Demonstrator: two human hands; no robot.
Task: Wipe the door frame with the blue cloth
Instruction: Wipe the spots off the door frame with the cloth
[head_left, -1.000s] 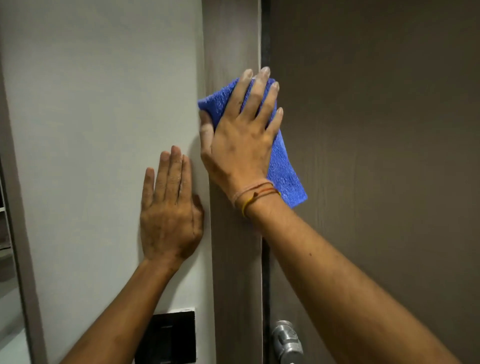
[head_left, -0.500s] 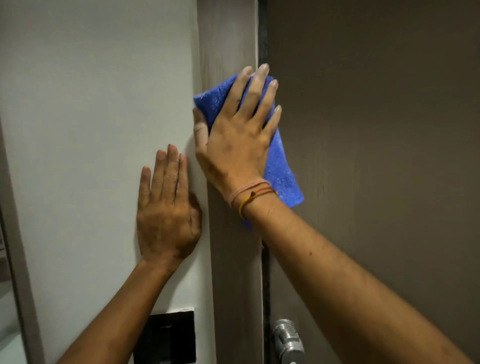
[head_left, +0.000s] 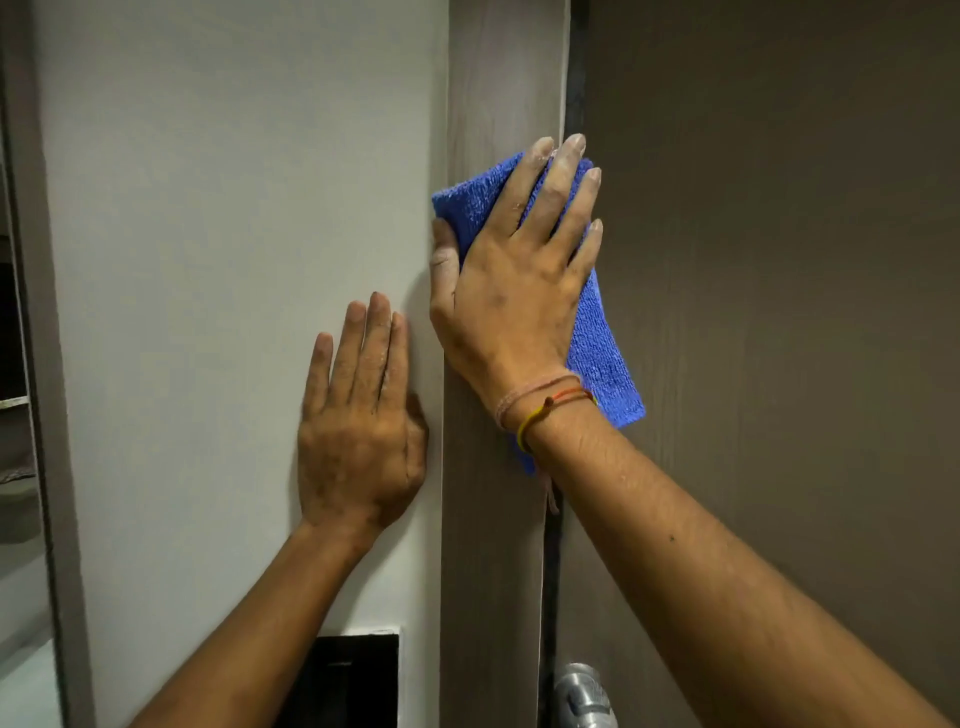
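Blue cloth (head_left: 597, 332) is pressed flat on the door frame (head_left: 498, 78) by the right hand (head_left: 514, 291), fingers spread; left hand (head_left: 363, 415) flat on the wall (head_left: 234, 208) (mid-wipe, likely sliding along next).

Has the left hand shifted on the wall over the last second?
No. The left hand lies flat on the white wall, thumb by the door frame, the same gap above the black switch plate as before.

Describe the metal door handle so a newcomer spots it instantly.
Start at the brown door filling the right side and follow its left edge down beside the wood-grain door frame. At the bottom edge, under the right forearm, sits the door handle: the only shiny silver metal, unlike the black wall panel.
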